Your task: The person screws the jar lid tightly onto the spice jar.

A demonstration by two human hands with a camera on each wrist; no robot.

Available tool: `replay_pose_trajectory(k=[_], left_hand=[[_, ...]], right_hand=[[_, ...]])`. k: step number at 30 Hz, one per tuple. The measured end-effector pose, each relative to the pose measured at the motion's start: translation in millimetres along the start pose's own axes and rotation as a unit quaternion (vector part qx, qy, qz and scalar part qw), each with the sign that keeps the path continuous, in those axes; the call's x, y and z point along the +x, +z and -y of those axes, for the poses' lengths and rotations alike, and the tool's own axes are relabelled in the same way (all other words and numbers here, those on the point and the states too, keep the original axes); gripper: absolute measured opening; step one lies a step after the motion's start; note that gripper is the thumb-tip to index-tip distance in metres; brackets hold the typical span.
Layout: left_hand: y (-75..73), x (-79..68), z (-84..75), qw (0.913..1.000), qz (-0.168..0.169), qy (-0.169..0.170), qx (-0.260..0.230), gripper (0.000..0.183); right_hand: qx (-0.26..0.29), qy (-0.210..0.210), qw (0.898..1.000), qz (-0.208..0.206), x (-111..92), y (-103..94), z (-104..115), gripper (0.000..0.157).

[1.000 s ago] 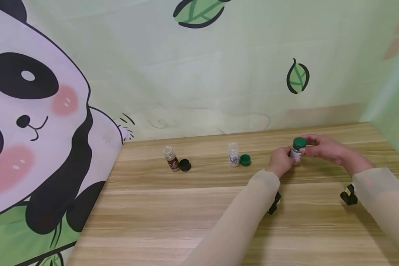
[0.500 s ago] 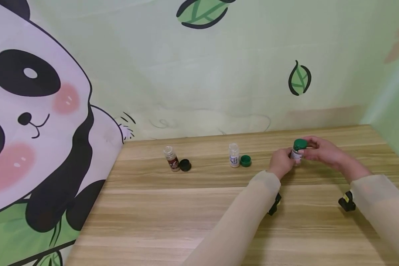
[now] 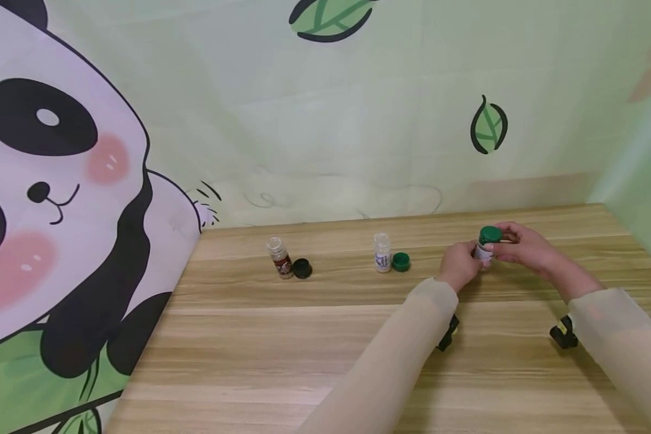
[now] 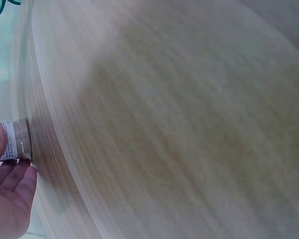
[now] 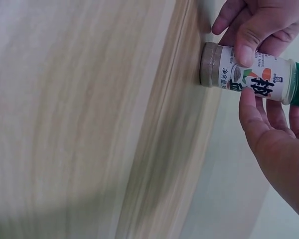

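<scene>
A small seasoning bottle (image 3: 484,254) with a white label and a green cap (image 3: 490,235) stands upright at the table's back right. My left hand (image 3: 459,265) grips its lower body, the thumb lying across the label in the right wrist view. From the other side, my right hand (image 3: 527,248) holds the bottle's top, its fingers curled about the cap and one fingertip touching the label (image 5: 261,82). Brownish powder shows through the glass at the base (image 5: 210,64), which is right at the tabletop. Only part of the left hand (image 4: 12,199) appears in the left wrist view.
Left of the hands, an uncapped clear bottle (image 3: 382,253) stands beside a loose green cap (image 3: 401,261). Farther left are an uncapped bottle with a dark red label (image 3: 280,259) and a black cap (image 3: 302,269). A printed cloth wall (image 3: 325,150) rises behind the wooden table (image 3: 249,349).
The right wrist and sleeve have shifted slightly left. Both hands stay on the bottle, and the cap remains on it. The other bottles and caps stay where they were.
</scene>
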State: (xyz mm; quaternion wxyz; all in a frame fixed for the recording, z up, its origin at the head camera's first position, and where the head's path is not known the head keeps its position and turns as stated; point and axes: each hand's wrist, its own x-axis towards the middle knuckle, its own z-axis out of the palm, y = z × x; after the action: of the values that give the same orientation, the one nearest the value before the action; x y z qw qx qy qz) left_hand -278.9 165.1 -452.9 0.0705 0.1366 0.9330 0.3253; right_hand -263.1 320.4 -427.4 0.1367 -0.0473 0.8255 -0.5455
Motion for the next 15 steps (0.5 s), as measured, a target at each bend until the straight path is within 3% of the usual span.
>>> replay_pose_trajectory(k=[10, 15], left_hand=[[1.6, 2.1, -0.5, 1.0000, 0.004, -0.001, -0.009, 0.038], [1.7, 1.6, -1.1, 1.0000, 0.004, -0.001, -0.005, 0.039]], right_hand=[[-0.015, 0.006, 1.000, -0.018, -2.3, 3.2, 3.1, 0.065], [-0.006, 0.006, 1.000, -0.007, -2.2, 0.4, 1.7, 0.067]])
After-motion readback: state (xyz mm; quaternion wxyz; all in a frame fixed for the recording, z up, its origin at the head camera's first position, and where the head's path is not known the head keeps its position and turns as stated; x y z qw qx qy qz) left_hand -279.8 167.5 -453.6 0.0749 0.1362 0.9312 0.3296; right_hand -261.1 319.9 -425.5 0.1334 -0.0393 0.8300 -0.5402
